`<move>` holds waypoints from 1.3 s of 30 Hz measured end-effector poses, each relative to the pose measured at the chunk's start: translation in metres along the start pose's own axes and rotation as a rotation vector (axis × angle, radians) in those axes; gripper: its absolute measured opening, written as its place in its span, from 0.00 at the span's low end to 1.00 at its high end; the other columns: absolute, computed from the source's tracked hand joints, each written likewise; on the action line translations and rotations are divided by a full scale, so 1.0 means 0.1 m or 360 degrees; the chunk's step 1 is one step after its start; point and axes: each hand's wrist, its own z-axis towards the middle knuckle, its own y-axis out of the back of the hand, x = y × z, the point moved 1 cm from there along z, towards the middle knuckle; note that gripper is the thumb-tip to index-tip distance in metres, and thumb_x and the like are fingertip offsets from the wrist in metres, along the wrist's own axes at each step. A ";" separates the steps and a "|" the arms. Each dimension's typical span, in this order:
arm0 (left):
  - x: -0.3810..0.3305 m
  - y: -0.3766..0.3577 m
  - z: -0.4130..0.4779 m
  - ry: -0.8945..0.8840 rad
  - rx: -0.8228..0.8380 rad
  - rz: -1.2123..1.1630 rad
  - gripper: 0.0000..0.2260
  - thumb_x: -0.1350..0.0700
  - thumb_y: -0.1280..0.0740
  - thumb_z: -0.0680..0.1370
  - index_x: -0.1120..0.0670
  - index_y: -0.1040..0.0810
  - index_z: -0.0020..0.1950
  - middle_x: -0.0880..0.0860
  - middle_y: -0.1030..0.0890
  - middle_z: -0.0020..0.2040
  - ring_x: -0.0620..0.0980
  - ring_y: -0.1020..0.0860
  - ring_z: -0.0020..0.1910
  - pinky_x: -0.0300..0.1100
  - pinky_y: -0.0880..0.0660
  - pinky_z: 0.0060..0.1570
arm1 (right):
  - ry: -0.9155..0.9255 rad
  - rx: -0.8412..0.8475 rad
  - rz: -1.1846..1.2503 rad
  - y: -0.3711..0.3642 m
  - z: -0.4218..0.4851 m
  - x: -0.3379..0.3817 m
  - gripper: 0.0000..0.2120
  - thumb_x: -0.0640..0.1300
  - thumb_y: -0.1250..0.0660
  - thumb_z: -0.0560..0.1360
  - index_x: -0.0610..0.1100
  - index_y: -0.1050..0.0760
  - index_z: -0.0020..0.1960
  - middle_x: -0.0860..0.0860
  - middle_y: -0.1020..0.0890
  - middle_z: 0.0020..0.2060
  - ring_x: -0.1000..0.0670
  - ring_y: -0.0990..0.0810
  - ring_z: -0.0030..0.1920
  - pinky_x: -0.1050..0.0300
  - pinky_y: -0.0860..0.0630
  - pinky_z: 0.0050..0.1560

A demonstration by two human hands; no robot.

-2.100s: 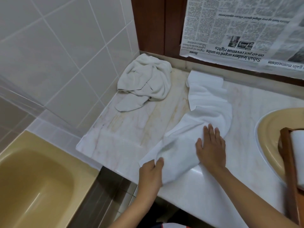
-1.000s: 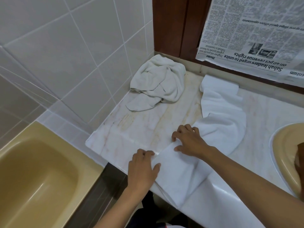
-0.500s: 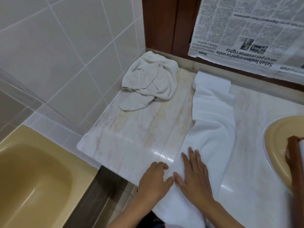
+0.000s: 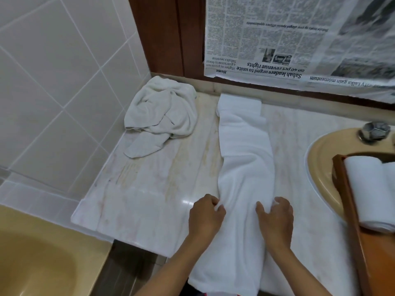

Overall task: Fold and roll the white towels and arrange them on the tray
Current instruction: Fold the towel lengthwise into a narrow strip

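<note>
Head view: nearest the front edge of the marble countertop [image 4: 149, 201], the left hand [image 4: 206, 214] is pinching the left side of the folded white towel [image 4: 245, 167]. The right hand [image 4: 275, 218] is curling its fingers over the right side, so both are grasping it. The towel is lying as a narrow strip from the front edge, where its end is hanging over, up to the back edge. It's looking soft, light and floppy, so I'm guessing it'll skew unless you're taking both side edges near the end and keeping it taut. At the right edge a wooden tray [image 4: 350, 210] is sitting over the sink [image 4: 318, 167], carrying a rolled towel [image 4: 367, 189]. A crumpled towel [image 4: 162, 116] is waiting in the back left corner.
</note>
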 end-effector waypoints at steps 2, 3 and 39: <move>-0.01 0.06 0.00 0.0173 0.0061 -0.0343 0.09 0.51 0.31 0.76 0.50 0.23 0.55 0.43 0.21 0.49 0.42 0.24 0.46 0.35 0.28 0.44 | -0.0056 0.0117 -0.0036 0.07 -0.03 -0.02 0.12 0.49 0.31 0.76 0.40 0.27 0.49 0.45 0.21 0.47 0.43 0.23 0.47 0.50 0.26 0.46; 0.00 0.08 -0.01 0.0270 0.0077 -0.0517 0.09 0.51 0.30 0.75 0.50 0.22 0.54 0.43 0.20 0.49 0.42 0.23 0.46 0.36 0.27 0.46 | -0.0062 0.0157 -0.0084 0.09 -0.04 -0.03 0.12 0.48 0.31 0.77 0.41 0.29 0.42 0.47 0.22 0.40 0.45 0.24 0.40 0.52 0.28 0.39; 0.04 0.10 0.36 -0.0011 0.0227 0.0145 0.20 0.40 0.30 0.73 0.53 0.28 0.31 0.51 0.20 0.32 0.50 0.22 0.34 0.43 0.29 0.36 | 0.0981 -0.0102 -0.0591 -0.33 -0.50 0.07 0.25 0.46 0.37 0.75 0.43 0.30 0.71 0.42 0.30 0.72 0.40 0.32 0.70 0.47 0.30 0.65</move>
